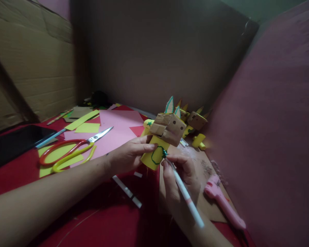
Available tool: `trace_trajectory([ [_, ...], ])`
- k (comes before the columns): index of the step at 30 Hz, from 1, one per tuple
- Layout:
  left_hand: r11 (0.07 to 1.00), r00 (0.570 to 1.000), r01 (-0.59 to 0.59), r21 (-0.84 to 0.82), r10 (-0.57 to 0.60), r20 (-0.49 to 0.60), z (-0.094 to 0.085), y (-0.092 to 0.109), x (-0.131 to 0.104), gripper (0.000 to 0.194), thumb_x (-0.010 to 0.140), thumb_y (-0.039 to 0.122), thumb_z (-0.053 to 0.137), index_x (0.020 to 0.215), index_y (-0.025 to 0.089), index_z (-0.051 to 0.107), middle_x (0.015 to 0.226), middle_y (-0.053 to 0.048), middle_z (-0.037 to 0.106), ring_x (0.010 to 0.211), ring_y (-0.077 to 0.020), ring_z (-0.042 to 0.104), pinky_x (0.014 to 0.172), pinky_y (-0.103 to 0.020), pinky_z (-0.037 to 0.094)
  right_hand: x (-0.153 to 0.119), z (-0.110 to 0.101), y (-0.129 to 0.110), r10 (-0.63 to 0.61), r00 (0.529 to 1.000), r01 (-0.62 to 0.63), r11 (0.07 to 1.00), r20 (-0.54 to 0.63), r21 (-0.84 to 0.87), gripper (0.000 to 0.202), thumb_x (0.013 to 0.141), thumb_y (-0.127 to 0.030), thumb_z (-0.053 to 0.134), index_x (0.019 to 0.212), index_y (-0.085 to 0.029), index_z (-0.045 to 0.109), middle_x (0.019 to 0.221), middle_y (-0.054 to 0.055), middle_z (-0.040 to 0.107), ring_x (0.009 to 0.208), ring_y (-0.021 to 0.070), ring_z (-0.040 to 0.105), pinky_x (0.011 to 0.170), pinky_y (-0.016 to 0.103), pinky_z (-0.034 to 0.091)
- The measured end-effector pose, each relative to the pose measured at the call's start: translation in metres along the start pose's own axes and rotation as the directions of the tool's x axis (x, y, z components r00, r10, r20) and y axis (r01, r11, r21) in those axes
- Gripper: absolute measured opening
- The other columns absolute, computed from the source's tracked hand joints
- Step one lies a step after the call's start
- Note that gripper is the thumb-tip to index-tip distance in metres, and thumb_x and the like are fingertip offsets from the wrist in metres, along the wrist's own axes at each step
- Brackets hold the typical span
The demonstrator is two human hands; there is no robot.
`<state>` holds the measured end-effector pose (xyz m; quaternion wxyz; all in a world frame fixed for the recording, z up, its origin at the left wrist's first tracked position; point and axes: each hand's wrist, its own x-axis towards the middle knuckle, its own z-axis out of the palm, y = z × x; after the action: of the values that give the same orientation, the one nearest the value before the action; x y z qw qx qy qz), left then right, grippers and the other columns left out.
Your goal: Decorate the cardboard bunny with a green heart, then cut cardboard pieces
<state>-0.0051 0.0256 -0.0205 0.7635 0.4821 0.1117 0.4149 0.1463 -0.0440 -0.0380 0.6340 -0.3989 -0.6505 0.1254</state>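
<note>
A paper figure (167, 128) has a brown cardboard box head with dark dots, two pointed ears edged in teal, and a yellow tube body. My left hand (135, 152) is wrapped round the body from the left, thumb on its front. In my right hand (181, 175) is a white marker (186, 197), pinched like a pen. Its dark tip meets the yellow tube beside a green curved outline. The fingers of my right hand sit close to the tube's right side.
Red-and-yellow scissors (76, 149) lie on yellow and pink paper (118, 125) at the left, near a black phone-like slab (18, 142). A pink glue gun (224, 202) rests on cardboard (204, 202) at the right. More box-headed figures (197, 120) stand behind. Walls rise beyond.
</note>
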Motion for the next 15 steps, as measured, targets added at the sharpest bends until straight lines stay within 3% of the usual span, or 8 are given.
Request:
trace_trajectory([
  [7,1.0,1.0,-0.002,0.008,0.002,-0.017,0.0017,0.0008,-0.0001,0.029,0.082,0.022,0.068,0.108,0.011,0.069,0.101,-0.013,0.073,0.091,-0.0248,0.069,0.082,-0.035,0.051,0.0019,-0.0009,-0.0037,-0.007,1.0,0.007,1.0,0.007,0.017,0.012,0.088,-0.016,0.058,0.095,-0.026,0.059,0.07,-0.007,0.058,0.043,0.0032,0.044,0.041,0.014,0.038],
  [15,1.0,1.0,-0.022,0.005,0.022,-0.012,0.0017,0.0002,-0.0004,0.027,0.082,0.021,0.068,0.107,0.011,0.07,0.099,-0.011,0.073,0.09,-0.0219,0.068,0.081,-0.032,0.051,0.0025,-0.0008,-0.0007,-0.026,1.0,0.026,1.0,-0.006,-0.003,0.011,0.089,-0.016,0.058,0.095,-0.025,0.059,0.079,-0.004,0.063,0.056,0.0055,0.055,0.051,0.016,0.045],
])
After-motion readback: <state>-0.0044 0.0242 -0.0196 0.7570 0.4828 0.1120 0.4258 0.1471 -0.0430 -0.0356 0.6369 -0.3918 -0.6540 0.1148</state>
